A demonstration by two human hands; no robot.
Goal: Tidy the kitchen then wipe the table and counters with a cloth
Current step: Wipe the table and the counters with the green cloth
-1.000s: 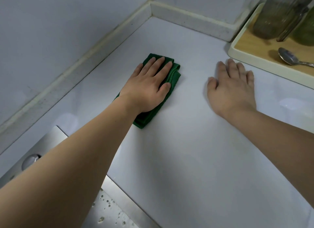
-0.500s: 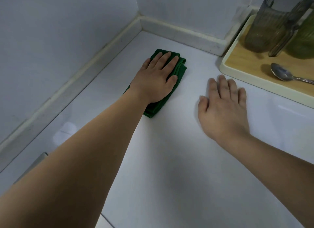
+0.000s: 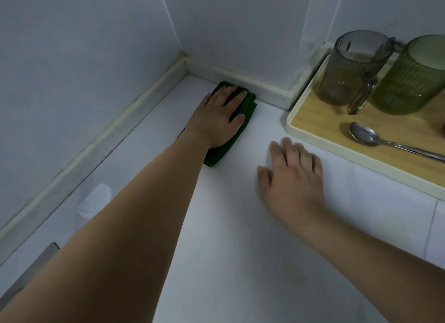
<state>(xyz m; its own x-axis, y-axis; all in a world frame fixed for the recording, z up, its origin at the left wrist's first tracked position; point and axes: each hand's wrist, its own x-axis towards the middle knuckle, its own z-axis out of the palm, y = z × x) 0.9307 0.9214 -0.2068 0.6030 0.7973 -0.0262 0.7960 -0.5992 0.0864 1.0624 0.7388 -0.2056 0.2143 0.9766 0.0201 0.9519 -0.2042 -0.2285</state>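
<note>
The folded green cloth [image 3: 243,117] lies on the white counter [image 3: 216,262] at upper centre, its far end against the back wall's ledge, pressed flat under the left hand [image 3: 216,117]. The right hand [image 3: 292,176] rests flat and empty, fingers straight, just below the tray [image 3: 313,140]. A rightward sweep could knock the tray and its cups; open room lies toward the lower frame.

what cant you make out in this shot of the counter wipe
Head view only:
- green cloth: mostly covered by the left hand.
- green cup, spoon handle and tray: cut by the right edge.
- right hand: motion-blurred, palm contact with the counter unclear.
</note>
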